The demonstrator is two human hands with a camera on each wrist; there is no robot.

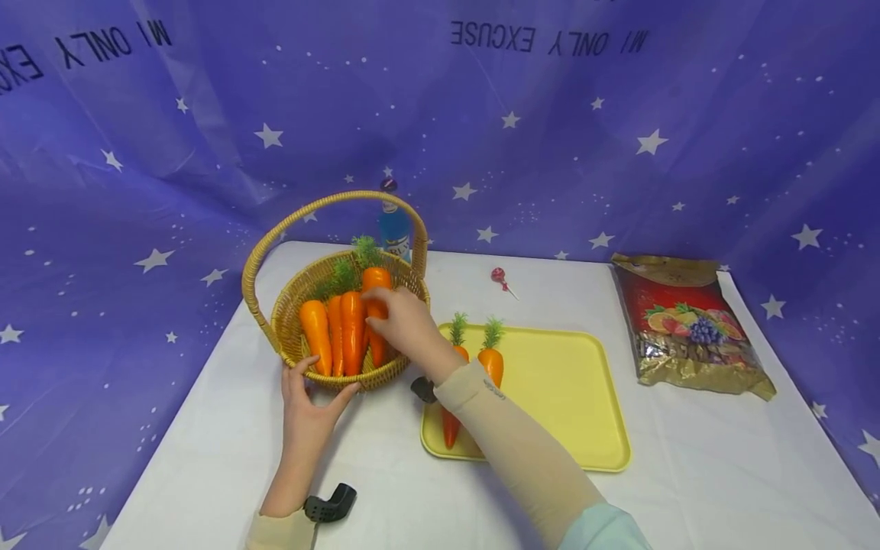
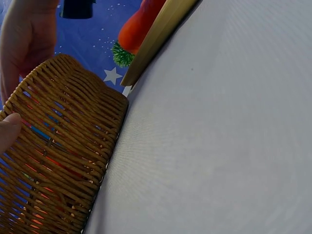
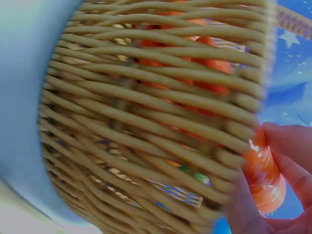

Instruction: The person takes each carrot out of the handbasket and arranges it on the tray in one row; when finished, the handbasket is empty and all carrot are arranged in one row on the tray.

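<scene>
A woven wicker basket (image 1: 256, 263) with a tall arched handle stands on the left side of the table. Several orange toy carrots (image 1: 316, 328) lie in it, their green tops towards the back. At its front rim my left hand (image 1: 305, 416) grips the basket, thumb against the outer weave (image 2: 63, 136) and fingertips over the edge. Reaching in from the right, my right hand (image 1: 409, 321) holds the rightmost carrot (image 3: 265, 180) near its thick end, between thumb and fingers. Two more carrots (image 1: 491, 360) lie on a yellow tray (image 1: 557, 397), partly hidden by my right forearm.
Behind the basket stands a blue bottle (image 1: 394, 229). A red lollipop (image 1: 499, 276) lies behind the tray. At the far right is a red and gold bag (image 1: 687, 328) with fruit printed on it. A starry purple cloth (image 1: 440, 137) hangs around the white table.
</scene>
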